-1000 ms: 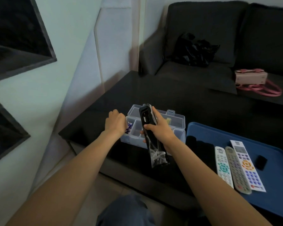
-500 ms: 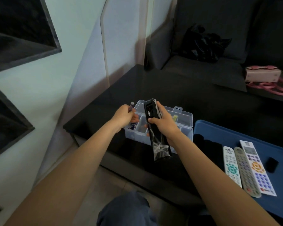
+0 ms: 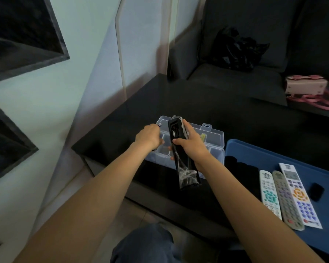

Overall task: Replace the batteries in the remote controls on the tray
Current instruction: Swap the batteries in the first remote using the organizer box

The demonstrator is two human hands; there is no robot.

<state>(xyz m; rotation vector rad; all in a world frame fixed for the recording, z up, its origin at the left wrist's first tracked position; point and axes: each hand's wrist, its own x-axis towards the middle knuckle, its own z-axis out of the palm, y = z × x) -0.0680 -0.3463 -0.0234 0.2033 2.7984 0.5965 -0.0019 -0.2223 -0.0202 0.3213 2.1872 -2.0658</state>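
Head view: slim glossy black remote (image 3: pixel 179 147), clear-wrapped.

The left hand (image 3: pixel 149 138) hides most of the battery (image 3: pixel 160 125); only its tip shows. The blue tray (image 3: pixel 254 154) is cut off at the right edge. Labels on the white remotes (image 3: pixel 270 196) are unreadable.

Black remote (image 3: pixel 176 133) upright, three pale remotes (image 3: pixel 287 198) on tray (image 3: pixel 254 150)
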